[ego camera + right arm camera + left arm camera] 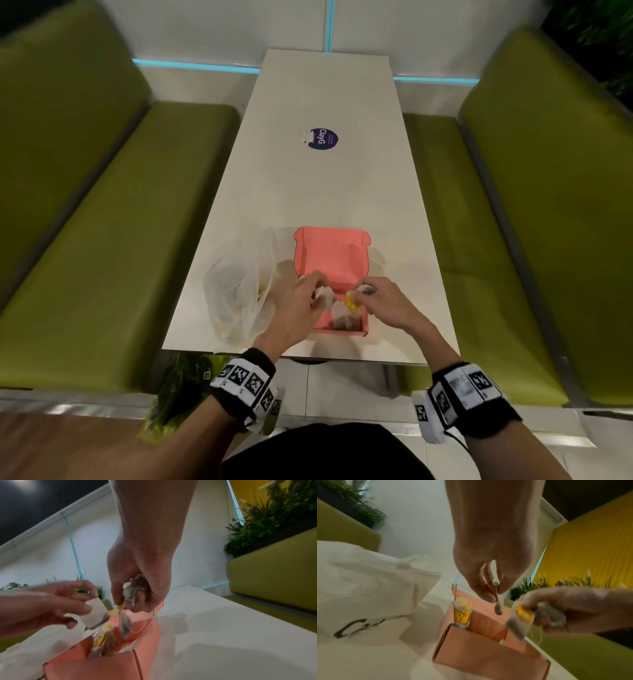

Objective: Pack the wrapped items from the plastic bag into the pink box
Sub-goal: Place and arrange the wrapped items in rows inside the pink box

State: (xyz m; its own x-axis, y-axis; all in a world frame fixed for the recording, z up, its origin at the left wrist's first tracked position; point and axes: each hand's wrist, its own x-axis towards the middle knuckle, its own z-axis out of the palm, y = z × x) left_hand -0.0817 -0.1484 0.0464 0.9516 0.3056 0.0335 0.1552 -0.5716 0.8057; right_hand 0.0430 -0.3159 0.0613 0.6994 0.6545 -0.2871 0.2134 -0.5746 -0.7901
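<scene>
Hands work over the pink box (330, 257): left hand (297, 301) pinches a papery tea bag (96, 614), right hand (387, 303) grips crumpled, yellow-tagged tea bags (135, 591); crinkly plastic bag (239, 291) left.

Your hands are bare. On each forearm you wear a black band (255, 363) ringed with white blocks (245, 378) printed with black square codes (a thin black cable (457, 442) trails off the right one), above a black top (325, 452).

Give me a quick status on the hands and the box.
Left hand pinching one wrapped item above pink box. Right hand gripping more. Some already inside. Plastic bag beside box, nothing blocking.
</scene>
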